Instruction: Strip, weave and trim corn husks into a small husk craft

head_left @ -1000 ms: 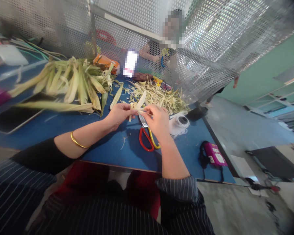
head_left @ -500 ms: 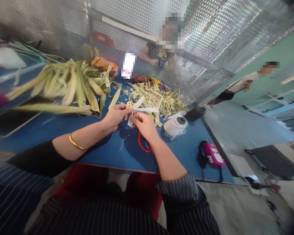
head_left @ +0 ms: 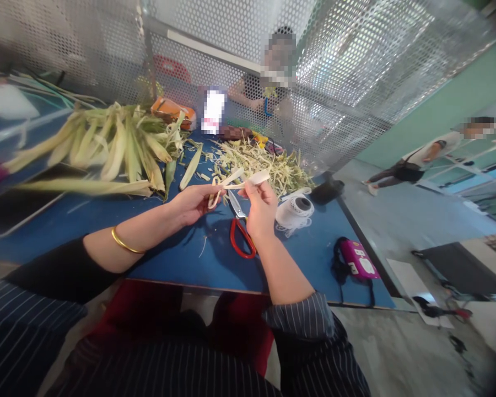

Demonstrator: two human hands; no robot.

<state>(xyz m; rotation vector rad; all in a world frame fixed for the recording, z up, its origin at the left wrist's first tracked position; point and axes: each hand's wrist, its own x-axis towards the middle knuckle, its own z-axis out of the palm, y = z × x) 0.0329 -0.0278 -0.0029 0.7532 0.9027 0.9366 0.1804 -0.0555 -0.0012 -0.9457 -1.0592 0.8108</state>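
Observation:
Pale corn husk strips [head_left: 233,177] are stretched between my two hands above the blue table. My left hand [head_left: 196,203] is closed, pinching a small looped piece of husk [head_left: 215,193] from which the strips stick out. A strip's wide end [head_left: 259,176] is pinched between the thumb and fingers of my right hand [head_left: 259,207]. Scissors [head_left: 241,237] with a red handle lie on the table below my hands, partly covered by my right hand. Beyond my hands is a heap of shredded husk [head_left: 268,162]. To the right of my right hand stands a white spool of thread [head_left: 294,214].
A pile of whole corn husks [head_left: 119,143] lies at the left over a dark tablet-like panel [head_left: 25,198]. A lit phone [head_left: 214,113] stands at the back before a perforated screen [head_left: 215,33]. A purple pouch [head_left: 357,259] lies right. People [head_left: 417,157] are beyond.
My right hand came down to the loop by my left hand, then drew away rightward with a strip, uncovering the scissors' blades. A person walking at the right came into view.

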